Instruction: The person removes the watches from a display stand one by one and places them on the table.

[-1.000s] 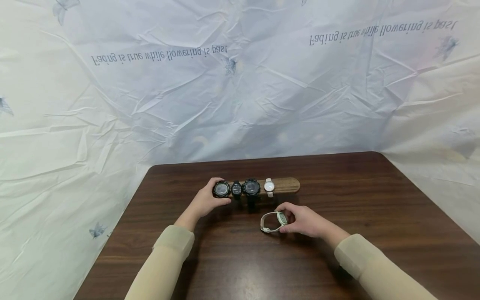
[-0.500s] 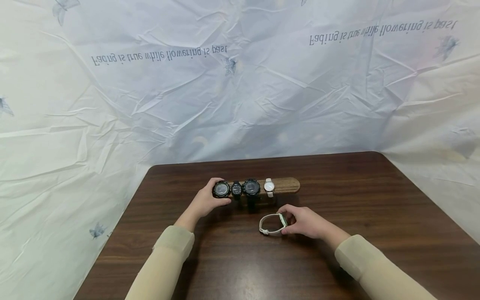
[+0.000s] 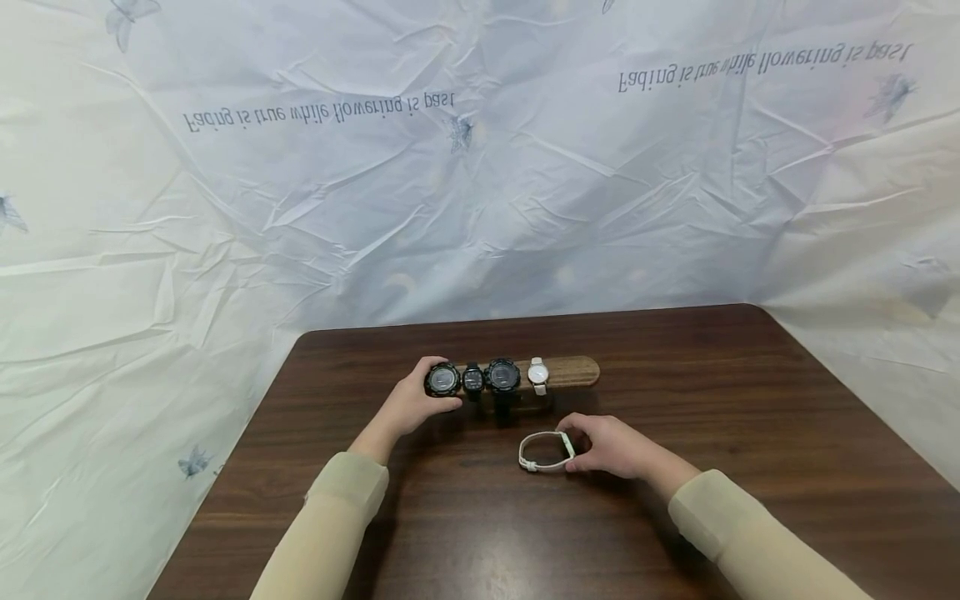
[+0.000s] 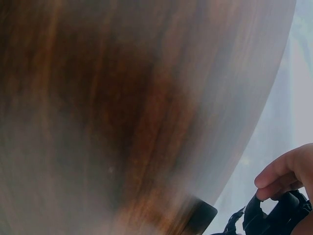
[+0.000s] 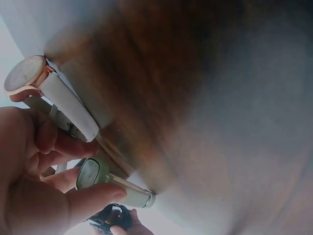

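The right hand (image 3: 611,446) pinches the case of a pale-strapped watch (image 3: 543,452) lying on the table (image 3: 750,467), probably light with a floppy strap, best held by the case, while the left hand (image 3: 412,406) grips the leftmost black watch (image 3: 442,379) on the wooden stand (image 3: 577,371).

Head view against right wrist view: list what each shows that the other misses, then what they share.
Only the head view shows the whole dark wooden table, the crinkled printed sheet behind it, both sleeves, the left hand gripping the leftmost black watch, and the full row on the wooden stand.

Only the right wrist view shows the rose-gold rim of the white watch on the stand.

Both show the right hand pinching the pale green watch by its case.
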`<state>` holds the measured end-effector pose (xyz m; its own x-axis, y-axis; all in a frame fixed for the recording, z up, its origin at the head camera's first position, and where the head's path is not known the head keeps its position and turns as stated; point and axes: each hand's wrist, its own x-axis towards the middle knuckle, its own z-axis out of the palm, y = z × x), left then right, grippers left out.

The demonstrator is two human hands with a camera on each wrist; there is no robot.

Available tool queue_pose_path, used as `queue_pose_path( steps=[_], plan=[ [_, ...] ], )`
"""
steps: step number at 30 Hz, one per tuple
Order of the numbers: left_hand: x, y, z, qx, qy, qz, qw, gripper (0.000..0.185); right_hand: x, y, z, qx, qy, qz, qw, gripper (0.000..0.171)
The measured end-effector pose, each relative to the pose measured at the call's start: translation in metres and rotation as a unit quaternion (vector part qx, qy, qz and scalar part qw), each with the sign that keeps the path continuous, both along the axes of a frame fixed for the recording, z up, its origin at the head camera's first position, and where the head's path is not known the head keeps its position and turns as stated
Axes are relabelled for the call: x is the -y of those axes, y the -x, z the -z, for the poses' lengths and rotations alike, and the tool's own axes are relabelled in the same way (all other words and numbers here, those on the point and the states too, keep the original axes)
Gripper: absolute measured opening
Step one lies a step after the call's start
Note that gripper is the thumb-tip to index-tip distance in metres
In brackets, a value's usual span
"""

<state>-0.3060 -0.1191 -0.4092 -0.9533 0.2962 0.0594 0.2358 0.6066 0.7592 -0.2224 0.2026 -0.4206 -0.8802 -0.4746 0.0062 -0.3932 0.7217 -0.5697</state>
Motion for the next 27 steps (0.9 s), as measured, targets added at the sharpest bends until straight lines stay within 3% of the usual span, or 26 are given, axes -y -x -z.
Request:
queue_pose_path(
  steps=[11,27],
  plan=[
    [-0.0012,-0.0002,0.0006,-0.011,0.006,-0.006,0.9999,0.067,0.0012,0.0005,0.0032,-0.042,-0.028,-0.020,0.999,0.041],
    [-0.0011,-0.0007,-0.0006,-0.007,0.002,-0.004,1.0000,0.069,0.0013,0.0007,0.0043,-0.057,-0.048,-0.030,0.997,0.041]
  ],
)
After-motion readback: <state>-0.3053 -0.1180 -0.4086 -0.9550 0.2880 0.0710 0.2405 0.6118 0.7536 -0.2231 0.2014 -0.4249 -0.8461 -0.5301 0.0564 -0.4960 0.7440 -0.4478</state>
